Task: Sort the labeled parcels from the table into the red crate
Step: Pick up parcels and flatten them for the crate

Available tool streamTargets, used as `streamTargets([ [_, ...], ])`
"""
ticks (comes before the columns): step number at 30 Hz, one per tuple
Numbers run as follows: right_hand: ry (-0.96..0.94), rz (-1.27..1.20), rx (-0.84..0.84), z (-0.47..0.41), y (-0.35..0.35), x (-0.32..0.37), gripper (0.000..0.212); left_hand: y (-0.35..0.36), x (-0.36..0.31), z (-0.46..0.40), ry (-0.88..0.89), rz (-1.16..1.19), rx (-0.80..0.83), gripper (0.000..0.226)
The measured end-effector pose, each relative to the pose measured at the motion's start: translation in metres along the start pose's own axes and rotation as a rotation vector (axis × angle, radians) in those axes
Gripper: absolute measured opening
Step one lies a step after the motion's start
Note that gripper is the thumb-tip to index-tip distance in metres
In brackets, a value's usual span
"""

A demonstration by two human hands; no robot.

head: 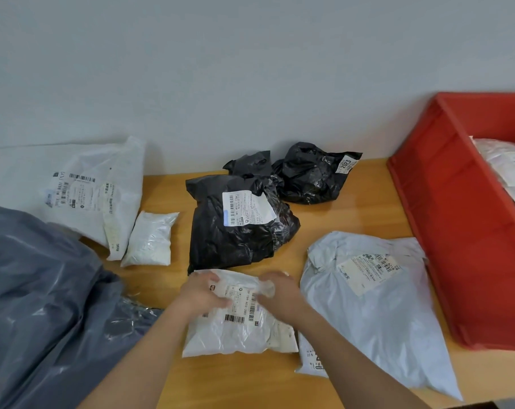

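At the right edge of the table (365,208), the red crate (457,219) stands open-topped against the wall, holding several white labelled packets (507,163) stacked along its far right side; their count cannot be told, as the view cuts them off. Left of the crate, touching its near wall, lies a pale grey parcel (377,314) with its label up. Further left of the crate, at the table's near middle, lies the small white parcel (235,320), label and barcodes facing up. The left hand (201,293) grips its far left corner, fingers curled over the edge. The right hand (280,290) pinches a bunched fold of its far right edge between thumb and curled fingers. Beyond this parcel, well left of the crate, sit two black parcels (238,228).
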State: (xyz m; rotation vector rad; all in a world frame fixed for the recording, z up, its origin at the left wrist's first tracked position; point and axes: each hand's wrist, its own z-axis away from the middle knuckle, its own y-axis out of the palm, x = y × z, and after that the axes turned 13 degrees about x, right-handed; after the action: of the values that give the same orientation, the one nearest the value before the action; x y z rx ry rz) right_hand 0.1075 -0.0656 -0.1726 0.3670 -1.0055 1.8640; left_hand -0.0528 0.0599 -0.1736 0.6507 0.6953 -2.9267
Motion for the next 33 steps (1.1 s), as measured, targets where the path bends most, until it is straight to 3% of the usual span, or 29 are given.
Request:
streamTargets([
  [2,0.094,-0.219,-0.232,-0.001,-0.013,0.001,0.035,-0.009,-0.007,0.000,-0.026,0.107,-0.080,0.055],
  [5,0.146,-0.441,-0.404,-0.003,-0.034,0.007,0.052,-0.019,-0.020,-0.001,-0.004,0.228,-0.299,0.064],
  [8,0.069,-0.577,-0.374,-0.006,-0.055,0.015,0.074,-0.026,-0.034,-0.003,0.034,0.399,-0.365,0.083],
  [12,-0.017,-0.736,-0.241,-0.015,-0.069,0.016,0.079,-0.028,-0.045,-0.006,0.082,0.769,-0.257,0.089],
  [15,-0.050,-0.786,-0.140,-0.022,-0.070,0.013,0.084,-0.026,-0.045,-0.009,0.059,0.872,-0.208,0.093],
  [20,0.001,-0.707,-0.115,-0.022,-0.073,0.010,0.088,-0.032,-0.043,-0.009,-0.050,0.892,-0.155,0.096],
  [25,0.118,-0.633,-0.120,-0.023,-0.076,0.010,0.081,-0.038,-0.044,-0.010,-0.050,0.895,-0.116,0.082],
  [28,0.155,-0.622,-0.153,-0.027,-0.079,0.006,0.062,-0.043,-0.058,0.006,0.022,0.922,-0.144,0.052],
  [31,0.133,-0.702,-0.215,-0.018,-0.087,0.009,0.054,-0.046,-0.067,0.014,0.098,0.987,-0.109,0.047],
  [33,0.132,-0.806,-0.257,-0.013,-0.093,0.010,0.061,-0.050,-0.072,0.019,0.124,0.976,-0.119,0.048],
])
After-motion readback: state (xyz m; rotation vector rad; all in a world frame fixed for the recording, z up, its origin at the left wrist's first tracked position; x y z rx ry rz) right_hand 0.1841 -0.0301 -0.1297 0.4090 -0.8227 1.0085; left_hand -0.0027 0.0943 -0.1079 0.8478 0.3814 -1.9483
